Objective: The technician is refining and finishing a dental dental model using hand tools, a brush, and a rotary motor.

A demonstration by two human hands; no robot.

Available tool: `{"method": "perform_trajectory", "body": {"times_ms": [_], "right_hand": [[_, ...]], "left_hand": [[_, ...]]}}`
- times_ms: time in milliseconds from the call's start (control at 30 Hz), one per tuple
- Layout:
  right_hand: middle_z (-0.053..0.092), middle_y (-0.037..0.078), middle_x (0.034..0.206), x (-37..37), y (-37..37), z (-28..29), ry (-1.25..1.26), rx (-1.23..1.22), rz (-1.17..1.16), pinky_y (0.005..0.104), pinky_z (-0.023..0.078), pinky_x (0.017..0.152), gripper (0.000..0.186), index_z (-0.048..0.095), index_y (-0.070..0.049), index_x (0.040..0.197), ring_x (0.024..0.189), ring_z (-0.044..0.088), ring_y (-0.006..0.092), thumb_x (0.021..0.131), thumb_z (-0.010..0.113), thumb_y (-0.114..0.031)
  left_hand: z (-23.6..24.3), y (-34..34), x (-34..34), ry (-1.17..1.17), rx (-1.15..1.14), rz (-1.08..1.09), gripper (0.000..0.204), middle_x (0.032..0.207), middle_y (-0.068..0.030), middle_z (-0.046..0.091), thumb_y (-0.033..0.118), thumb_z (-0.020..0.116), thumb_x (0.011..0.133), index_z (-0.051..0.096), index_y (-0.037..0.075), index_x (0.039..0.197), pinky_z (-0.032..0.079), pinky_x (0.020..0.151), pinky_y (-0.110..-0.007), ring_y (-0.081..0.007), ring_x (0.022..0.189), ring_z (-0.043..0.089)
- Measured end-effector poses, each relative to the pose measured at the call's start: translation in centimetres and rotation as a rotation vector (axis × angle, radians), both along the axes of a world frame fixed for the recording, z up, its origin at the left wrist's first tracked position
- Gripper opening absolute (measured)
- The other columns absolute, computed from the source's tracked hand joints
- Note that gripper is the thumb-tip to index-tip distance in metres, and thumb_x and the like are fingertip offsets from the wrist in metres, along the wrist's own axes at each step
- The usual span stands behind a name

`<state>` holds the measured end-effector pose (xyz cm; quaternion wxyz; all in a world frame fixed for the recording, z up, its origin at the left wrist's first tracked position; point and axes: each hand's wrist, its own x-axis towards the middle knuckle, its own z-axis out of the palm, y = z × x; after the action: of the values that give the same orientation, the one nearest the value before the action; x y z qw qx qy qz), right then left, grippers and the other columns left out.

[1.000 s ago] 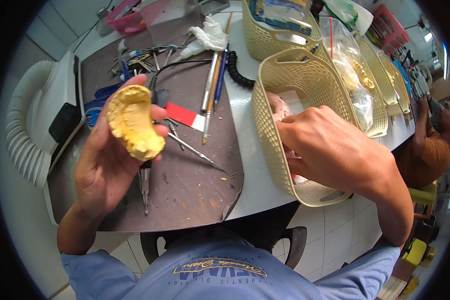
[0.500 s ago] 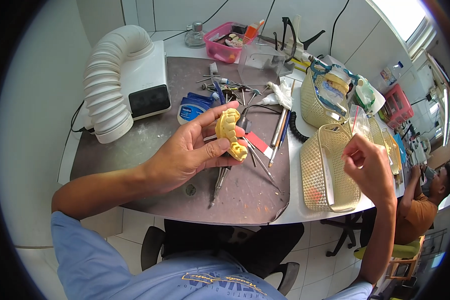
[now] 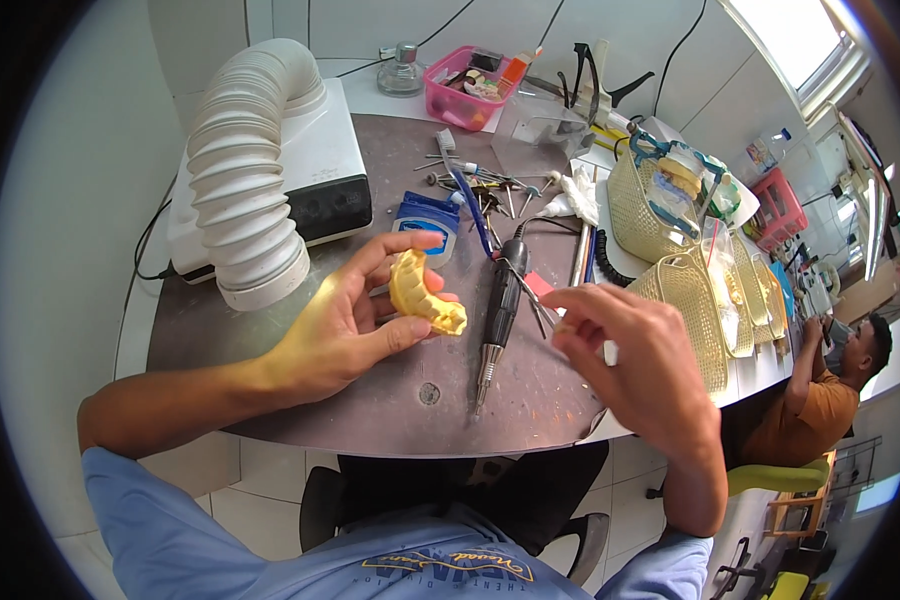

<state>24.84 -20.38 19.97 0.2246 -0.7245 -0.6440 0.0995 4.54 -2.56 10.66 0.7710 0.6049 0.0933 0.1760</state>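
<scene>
Left hand (image 3: 335, 330) holds a yellow dental cast (image 3: 417, 297) above the dark mat (image 3: 370, 415), bare toward its curved front edge.
The black handpiece (image 3: 500, 315) lies between the hands; the right hand (image 3: 635, 365) pinches narrow beside a thin metal tool (image 3: 526, 286), grip impossible to tell. A white hose (image 3: 245, 170) bounds the left, a perforated basket (image 3: 700, 320) the right.

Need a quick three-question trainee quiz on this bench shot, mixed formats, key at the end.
1. Which hand holds the yellow dental cast?
2. True or false: the white hose stands to the left of the black drill.
3. The black drill rests on:
A) the mat
B) the pink basket
C) the floor

Key:
1. The left hand.
2. True.
3. A.
</scene>
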Motion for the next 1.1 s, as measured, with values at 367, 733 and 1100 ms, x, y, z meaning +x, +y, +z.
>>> {"method": "perform_trajectory", "body": {"times_ms": [367,733,1100], "right_hand": [[0.062,0.011,0.085,-1.4,2.1,-3.4,-0.228,0.115,-0.063,0.0435,0.053,0.065,0.013,0.064,-0.004,0.094,0.073,0.065,0.0319,0.09,0.071,-0.013],[0.071,0.027,0.092,1.5,15.6,-6.4,-0.498,0.059,-0.173,0.0466,0.059,0.08,0.013,0.067,0.004,0.095,0.09,0.071,0.0435,0.083,0.063,0.002],[0.067,0.019,0.089,-4.3,1.4,-2.2,0.077,0.206,-0.239,0.0399,0.051,0.071,0.039,0.063,-0.002,0.128,0.074,0.063,0.0306,0.09,0.051,0.004]], "left_hand": [[-0.1,0.0,-1.4,0.053,0.843,0.111,0.032,0.116,-0.0093,0.059,-0.003,0.083,0.074,0.057,0.004,0.091,0.052,0.091,-0.032,-0.0214,0.109,0.061],[-0.1,-0.5,-1.4,0.094,1.095,0.255,0.036,0.115,-0.0125,0.061,0.001,0.08,0.073,0.055,0.005,0.098,0.051,0.083,-0.038,-0.0295,0.1,0.061],[0.0,-0.1,-2.2,0.218,0.957,0.116,0.059,0.116,-0.0128,0.054,0.003,0.068,0.083,0.05,0.003,0.139,0.048,0.088,-0.035,-0.0228,0.103,0.054]]}}
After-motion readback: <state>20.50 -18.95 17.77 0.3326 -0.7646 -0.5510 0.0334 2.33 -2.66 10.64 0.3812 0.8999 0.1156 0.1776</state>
